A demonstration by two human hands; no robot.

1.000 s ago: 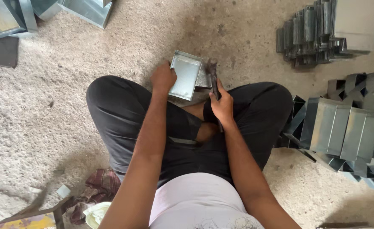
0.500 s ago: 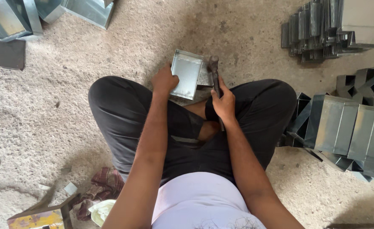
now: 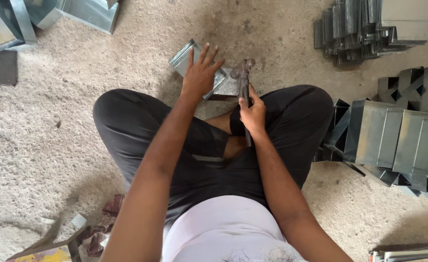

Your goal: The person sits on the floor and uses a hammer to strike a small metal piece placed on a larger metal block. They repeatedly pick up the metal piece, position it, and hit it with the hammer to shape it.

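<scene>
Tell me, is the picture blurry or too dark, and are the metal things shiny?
Head view: soft daylight, no harsh shadows, only a faint one under the legs. The left hand on the folded metal piece looks sharp, and so does the right hand gripping the pliers. The metal boxes at right show pale glare. Edges bend slightly.

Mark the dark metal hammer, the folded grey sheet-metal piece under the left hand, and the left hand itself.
dark metal hammer (image 3: 245,82), head view, on the upper shaft just below its head.
folded grey sheet-metal piece (image 3: 182,56), head view, on its bare far-left edge.
left hand (image 3: 200,75), head view, on the back of the hand.
</scene>
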